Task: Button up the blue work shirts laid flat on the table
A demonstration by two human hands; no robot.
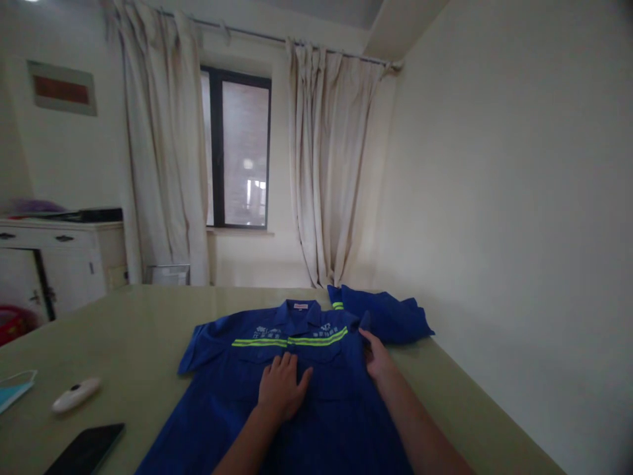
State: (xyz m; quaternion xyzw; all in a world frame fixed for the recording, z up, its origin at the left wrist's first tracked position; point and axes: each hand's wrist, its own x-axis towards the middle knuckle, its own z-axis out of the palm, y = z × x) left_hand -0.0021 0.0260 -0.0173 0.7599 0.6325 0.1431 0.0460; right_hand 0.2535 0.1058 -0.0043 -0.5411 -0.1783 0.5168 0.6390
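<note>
A blue short-sleeved work shirt (321, 376) lies front side up on the table, collar away from me, with a yellow-green reflective stripe and pale printing across the chest. My left hand (283, 388) rests palm down on the middle of its front, just below the stripe, fingers apart. At the shirt's right edge, by the sleeve, my right hand (376, 354) has its thumb on top and its fingers curled around the cloth. The sleeve there is bunched up, and part of those fingers is hidden.
Another blue garment (390, 315) lies bundled behind the right sleeve, near the wall. On the left of the table (143, 336) are a dark phone (88, 450), a white oval object (76, 396) and a face mask (14, 390). A white cabinet (74, 257) stands beyond.
</note>
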